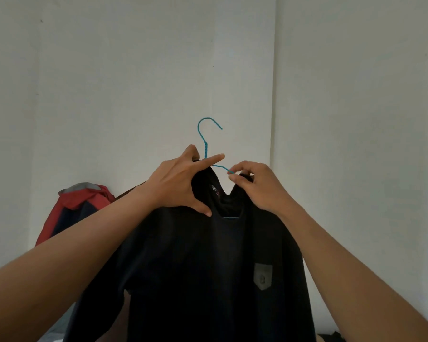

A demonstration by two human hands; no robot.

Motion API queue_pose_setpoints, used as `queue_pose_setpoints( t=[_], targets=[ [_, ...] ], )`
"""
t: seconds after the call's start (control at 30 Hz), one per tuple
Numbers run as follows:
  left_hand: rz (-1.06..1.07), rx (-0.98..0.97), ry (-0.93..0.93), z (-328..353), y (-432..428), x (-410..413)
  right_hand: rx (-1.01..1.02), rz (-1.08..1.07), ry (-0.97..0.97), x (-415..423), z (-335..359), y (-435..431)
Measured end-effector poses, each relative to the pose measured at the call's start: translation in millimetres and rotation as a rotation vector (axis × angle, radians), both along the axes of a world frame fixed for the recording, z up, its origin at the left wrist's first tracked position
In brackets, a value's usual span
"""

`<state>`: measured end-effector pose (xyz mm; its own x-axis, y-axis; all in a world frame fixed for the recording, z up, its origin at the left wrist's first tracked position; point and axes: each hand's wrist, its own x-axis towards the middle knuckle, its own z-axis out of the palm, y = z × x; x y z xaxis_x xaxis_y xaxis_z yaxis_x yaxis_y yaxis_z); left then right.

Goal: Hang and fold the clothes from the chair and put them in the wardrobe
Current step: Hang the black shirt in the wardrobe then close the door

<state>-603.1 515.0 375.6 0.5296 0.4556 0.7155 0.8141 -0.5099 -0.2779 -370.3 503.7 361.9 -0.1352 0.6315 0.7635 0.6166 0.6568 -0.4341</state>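
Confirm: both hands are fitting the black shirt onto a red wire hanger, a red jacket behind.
Wrong colour: the head view shows the wire hanger is blue, not red. Otherwise right: left hand and right hand fit the black shirt onto it, a red jacket behind.

shirt (195,267) held up at centre, in front of the wall (134,70). wire hanger (205,144) inside the neck opening, hook standing above the collar. left hand (178,183) on the collar left of the hook, right hand (255,183) on the collar right of it. jacket (77,206) low left, behind the left forearm, before the wall.
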Motion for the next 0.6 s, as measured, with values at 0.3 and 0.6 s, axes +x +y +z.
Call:
queue_pose_setpoints(
  t=[0.3, 0.6],
  targets=[
    [0.079, -0.046, -0.049, -18, 20, -41, 0.026, -0.189, -0.029, 25, 14, 5],
    [0.146, -0.147, -0.039, -33, 45, -37, 0.005, -0.268, -0.054, 23, 6, 18]
  ],
)
